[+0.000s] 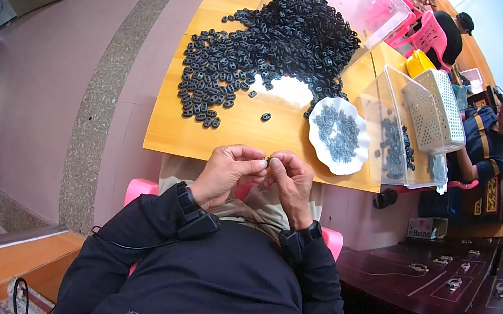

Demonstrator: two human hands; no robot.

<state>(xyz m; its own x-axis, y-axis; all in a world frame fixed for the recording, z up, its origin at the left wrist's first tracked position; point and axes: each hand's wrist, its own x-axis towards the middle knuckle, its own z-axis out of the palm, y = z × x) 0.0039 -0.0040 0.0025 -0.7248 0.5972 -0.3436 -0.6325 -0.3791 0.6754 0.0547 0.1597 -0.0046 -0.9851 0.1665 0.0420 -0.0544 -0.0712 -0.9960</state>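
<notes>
While our left hand (229, 170) and right hand (290, 180) pinch a tiny piece (267, 158) between their fingertips by the desk (201, 142) edge, we should keep both grips light and steady.

Small assembly workshop, heaped black parts (302, 32), wooden worktable (233, 144), seated co-workers (487, 133) alongside

Tiny dark piece (267, 158), pinched, mostly hidden
</notes>
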